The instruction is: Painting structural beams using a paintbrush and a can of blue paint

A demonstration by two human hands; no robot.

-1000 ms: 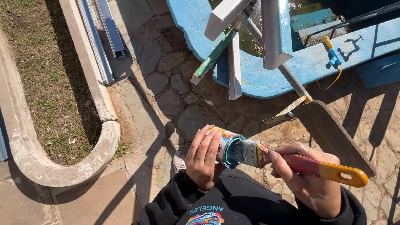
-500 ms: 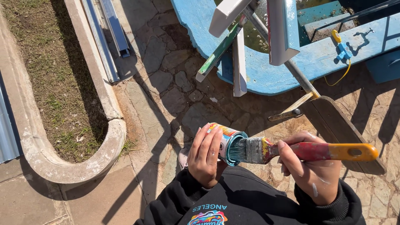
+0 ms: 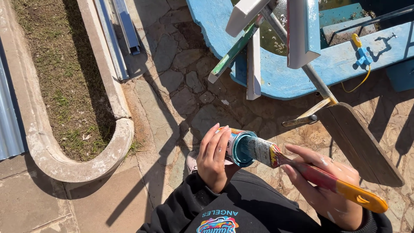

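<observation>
The fingers of the left hand (image 3: 215, 159) were wrapped together around the side of a small round metal paint can with a multicoloured label (image 3: 235, 146), which was tipped on its side with its open mouth facing the right hand. Blue paint showed inside the can. The right hand (image 3: 325, 190) had its fingers closed on the red-and-yellow handle of a flat paintbrush (image 3: 302, 166); the bristles, wet with blue paint, sat at the mouth of the can. Paint flecks marked both hands.

Both hands were held just above the person's black sweatshirt (image 3: 246, 207). Below lay irregular stone paving (image 3: 181, 86). Just beyond the right hand a dark flat wooden board (image 3: 362, 142) rested on the paving. Further out stood a blue-painted curved concrete rim (image 3: 280, 77) with white boards (image 3: 302, 30) leaning over it. To the left, a curved concrete kerb (image 3: 108, 151) enclosed a patch of grass (image 3: 56, 73), with metal rails (image 3: 116, 30) beside it.
</observation>
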